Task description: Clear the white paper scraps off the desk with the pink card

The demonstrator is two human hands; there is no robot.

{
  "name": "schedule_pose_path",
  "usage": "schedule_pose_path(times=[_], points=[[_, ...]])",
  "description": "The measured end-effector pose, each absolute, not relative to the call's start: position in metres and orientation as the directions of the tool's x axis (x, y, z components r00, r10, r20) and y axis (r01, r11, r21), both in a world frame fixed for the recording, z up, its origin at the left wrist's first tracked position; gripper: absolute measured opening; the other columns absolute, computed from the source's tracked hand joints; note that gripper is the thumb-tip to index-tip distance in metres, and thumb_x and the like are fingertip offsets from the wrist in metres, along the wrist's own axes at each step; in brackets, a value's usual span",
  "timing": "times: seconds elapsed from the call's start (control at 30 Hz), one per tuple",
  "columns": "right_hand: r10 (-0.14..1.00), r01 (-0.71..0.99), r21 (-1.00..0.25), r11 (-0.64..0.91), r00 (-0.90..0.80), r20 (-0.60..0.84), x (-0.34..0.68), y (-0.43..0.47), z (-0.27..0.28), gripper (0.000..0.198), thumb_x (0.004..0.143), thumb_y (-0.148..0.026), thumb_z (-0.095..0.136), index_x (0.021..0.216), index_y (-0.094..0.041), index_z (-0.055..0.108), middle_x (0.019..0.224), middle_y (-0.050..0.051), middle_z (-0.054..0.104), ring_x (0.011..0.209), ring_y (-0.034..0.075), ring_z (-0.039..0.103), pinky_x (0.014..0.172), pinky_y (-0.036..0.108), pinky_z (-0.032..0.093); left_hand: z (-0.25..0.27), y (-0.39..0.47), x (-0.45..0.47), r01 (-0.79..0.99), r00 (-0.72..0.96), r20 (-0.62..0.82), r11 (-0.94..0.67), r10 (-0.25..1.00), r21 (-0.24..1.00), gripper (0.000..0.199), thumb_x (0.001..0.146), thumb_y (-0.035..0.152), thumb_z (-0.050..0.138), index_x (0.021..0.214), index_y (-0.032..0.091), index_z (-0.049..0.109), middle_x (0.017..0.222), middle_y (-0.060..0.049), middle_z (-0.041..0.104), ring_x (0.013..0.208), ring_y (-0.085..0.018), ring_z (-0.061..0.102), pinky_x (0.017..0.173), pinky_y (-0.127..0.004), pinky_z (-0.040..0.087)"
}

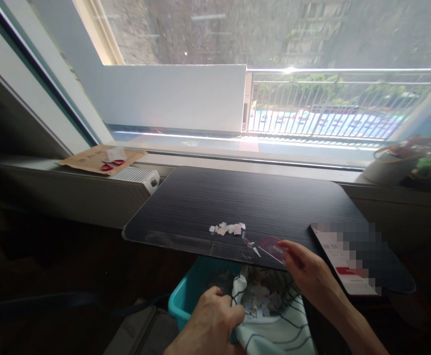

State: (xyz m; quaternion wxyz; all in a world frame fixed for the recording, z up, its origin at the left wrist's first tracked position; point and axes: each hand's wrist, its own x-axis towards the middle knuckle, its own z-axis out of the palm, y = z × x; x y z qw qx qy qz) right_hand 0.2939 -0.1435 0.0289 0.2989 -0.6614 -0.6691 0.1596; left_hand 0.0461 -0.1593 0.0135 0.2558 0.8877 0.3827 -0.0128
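My right hand [307, 271] pinches a translucent pinkish plastic piece with a curved edge [269, 246], held at the front edge of the dark table [274, 197]. Just left of it lie a few slivers of paper and a small heap of white and pale pink paper scraps [228, 229]. Below the table edge, my left hand [215, 318] is closed on the rim of a white bag with dark stripes [278, 337]. Many paper scraps [262, 296] lie inside the bag. Beside it, a teal bin [186, 293] is partly hidden by my left hand.
A phone [343, 266] showing a timer lies at the table's right. On the sill at left, red-handled scissors [114, 164] rest on a brown paper envelope [86, 160], near a white radiator [137, 176]. A pale pot [383, 167] stands by the window on the right.
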Motion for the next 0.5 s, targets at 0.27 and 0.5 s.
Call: schedule_pose_path(times=[0.27, 0.5], points=[[0.98, 0.787, -0.608, 0.109, 0.018, 0.199, 0.288, -0.13, 0.027, 0.032, 0.089, -0.028, 0.042, 0.108, -0.019, 0.066, 0.101, 0.007, 0.072, 0.083, 0.018, 0.068, 0.074, 0.027, 0.052, 0.021, -0.166, 0.047, 0.723, 0.669, -0.167, -0.58, 0.725, 0.376, 0.023, 0.063, 0.032, 0.08, 0.068, 0.019, 0.062, 0.069, 0.002, 0.063, 0.069, -0.016, 0.059, 0.08, -0.03, 0.041], [0.977, 0.8, -0.593, 0.096, 0.037, 0.208, 0.288, -0.134, 0.03, 0.031, 0.088, -0.027, 0.043, 0.106, -0.019, 0.067, 0.095, 0.006, 0.073, 0.077, 0.018, 0.068, 0.069, 0.026, 0.053, 0.019, -0.165, 0.046, 0.717, 0.668, -0.183, -0.557, 0.722, 0.419, 0.025, 0.064, 0.036, 0.079, 0.067, 0.019, 0.061, 0.067, 0.003, 0.062, 0.07, -0.017, 0.059, 0.083, -0.032, 0.04]])
